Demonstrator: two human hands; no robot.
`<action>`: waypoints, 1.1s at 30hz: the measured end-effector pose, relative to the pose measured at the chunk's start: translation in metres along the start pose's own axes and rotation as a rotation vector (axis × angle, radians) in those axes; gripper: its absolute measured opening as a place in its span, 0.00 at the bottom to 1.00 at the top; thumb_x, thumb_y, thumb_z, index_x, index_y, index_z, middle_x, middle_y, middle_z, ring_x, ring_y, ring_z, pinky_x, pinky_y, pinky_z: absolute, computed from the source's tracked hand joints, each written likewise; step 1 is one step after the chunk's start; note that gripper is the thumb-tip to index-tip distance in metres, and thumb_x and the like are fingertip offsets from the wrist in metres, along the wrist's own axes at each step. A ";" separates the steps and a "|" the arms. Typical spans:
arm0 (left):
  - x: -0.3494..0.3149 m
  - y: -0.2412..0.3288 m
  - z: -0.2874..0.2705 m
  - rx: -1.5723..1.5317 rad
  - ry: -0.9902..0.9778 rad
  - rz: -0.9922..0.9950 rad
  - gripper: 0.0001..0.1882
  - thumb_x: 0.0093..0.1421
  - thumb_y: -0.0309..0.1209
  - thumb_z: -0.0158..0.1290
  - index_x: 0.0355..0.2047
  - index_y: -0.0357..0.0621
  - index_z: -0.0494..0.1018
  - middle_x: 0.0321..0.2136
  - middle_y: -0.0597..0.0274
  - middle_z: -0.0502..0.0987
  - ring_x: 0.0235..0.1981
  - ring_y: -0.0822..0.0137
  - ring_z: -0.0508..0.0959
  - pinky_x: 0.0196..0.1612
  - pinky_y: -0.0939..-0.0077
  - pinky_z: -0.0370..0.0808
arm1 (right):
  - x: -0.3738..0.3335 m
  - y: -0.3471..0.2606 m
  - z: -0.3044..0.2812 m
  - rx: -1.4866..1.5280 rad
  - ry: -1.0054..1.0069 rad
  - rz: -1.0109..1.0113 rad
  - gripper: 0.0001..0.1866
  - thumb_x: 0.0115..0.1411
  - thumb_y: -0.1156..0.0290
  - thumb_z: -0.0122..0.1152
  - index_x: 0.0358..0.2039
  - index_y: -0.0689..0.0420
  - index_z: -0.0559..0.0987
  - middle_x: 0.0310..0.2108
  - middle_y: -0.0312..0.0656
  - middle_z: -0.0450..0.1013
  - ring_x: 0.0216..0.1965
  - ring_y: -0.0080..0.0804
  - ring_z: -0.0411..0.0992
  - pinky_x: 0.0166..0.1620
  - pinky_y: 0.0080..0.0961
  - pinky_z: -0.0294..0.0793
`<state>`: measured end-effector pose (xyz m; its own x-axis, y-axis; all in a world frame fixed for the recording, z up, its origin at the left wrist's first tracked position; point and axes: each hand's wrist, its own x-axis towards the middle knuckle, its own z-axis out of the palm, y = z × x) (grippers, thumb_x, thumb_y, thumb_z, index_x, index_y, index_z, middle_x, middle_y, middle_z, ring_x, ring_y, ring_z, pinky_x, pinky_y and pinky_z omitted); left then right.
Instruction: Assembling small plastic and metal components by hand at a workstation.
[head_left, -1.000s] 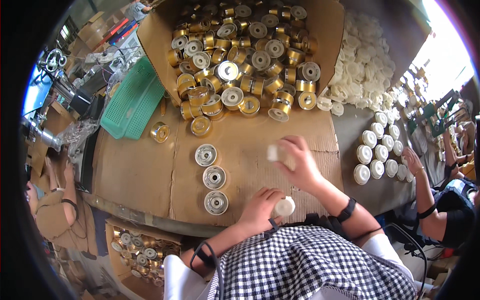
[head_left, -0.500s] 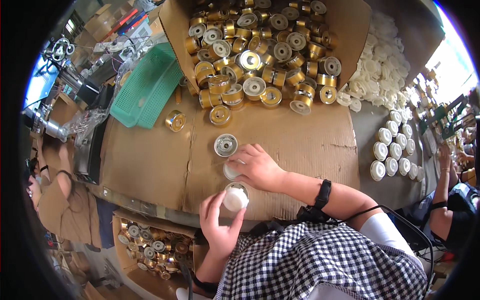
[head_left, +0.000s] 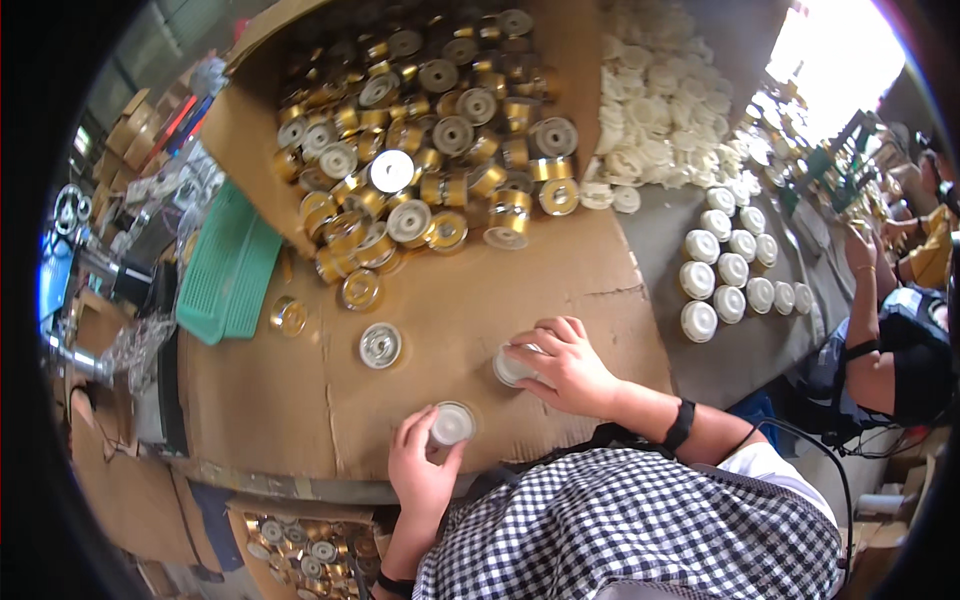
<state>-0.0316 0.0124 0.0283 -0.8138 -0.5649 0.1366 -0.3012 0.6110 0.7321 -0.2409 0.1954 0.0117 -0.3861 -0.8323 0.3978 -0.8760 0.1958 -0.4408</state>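
My left hand curls its thumb and fingers around a round white cap low on the cardboard sheet, near its front edge. The cap sits over a round piece whose body is mostly hidden. To the right, my right hand grips another white-topped round piece from above, fingers over its top. Further back lies a gold-and-silver round metal cup with its open face up. Two more gold cups, one behind it and one to its left, rest on the cardboard.
A large cardboard box of gold cups lies open at the back. White plastic parts are heaped beside it. Several white-capped pieces stand in rows at right. A green basket is at left; a co-worker's arm shows far right.
The view has swung to the right. My right hand has drawn its white-topped piece rightward, away from the left hand. The tilted white cap in my left hand now lies flat.
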 end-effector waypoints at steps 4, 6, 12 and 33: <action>0.032 0.028 0.045 -0.034 -0.268 0.200 0.28 0.50 0.28 0.72 0.52 0.40 0.78 0.53 0.56 0.78 0.52 0.55 0.81 0.52 0.66 0.82 | -0.062 0.004 -0.036 -0.076 0.149 0.215 0.27 0.48 0.64 0.75 0.51 0.50 0.82 0.51 0.37 0.75 0.56 0.46 0.68 0.62 0.51 0.62; 0.055 0.051 0.072 0.018 -0.395 0.316 0.28 0.50 0.31 0.71 0.53 0.43 0.78 0.54 0.58 0.78 0.53 0.53 0.79 0.55 0.64 0.79 | -0.098 0.007 -0.050 -0.223 0.276 0.376 0.26 0.45 0.64 0.77 0.48 0.50 0.83 0.50 0.37 0.76 0.55 0.45 0.68 0.62 0.51 0.61; 0.092 0.099 0.160 -0.042 -0.605 0.554 0.29 0.50 0.36 0.71 0.54 0.48 0.78 0.55 0.61 0.77 0.56 0.55 0.76 0.60 0.61 0.75 | -0.177 0.020 -0.068 -0.480 0.532 0.710 0.27 0.42 0.65 0.79 0.45 0.49 0.82 0.59 0.46 0.67 0.65 0.55 0.58 0.68 0.52 0.53; 0.118 0.145 0.225 -0.216 -0.568 0.663 0.41 0.54 0.44 0.70 0.68 0.59 0.68 0.74 0.46 0.50 0.56 0.48 0.77 0.57 0.56 0.77 | -0.175 0.101 -0.121 -0.596 0.623 0.703 0.51 0.55 0.53 0.75 0.71 0.60 0.58 0.72 0.61 0.52 0.73 0.62 0.48 0.72 0.56 0.47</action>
<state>-0.2833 0.1585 0.0003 -0.9276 0.2613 0.2670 0.3712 0.5637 0.7379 -0.2965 0.4240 -0.0050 -0.7821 -0.0651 0.6198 -0.3392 0.8787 -0.3358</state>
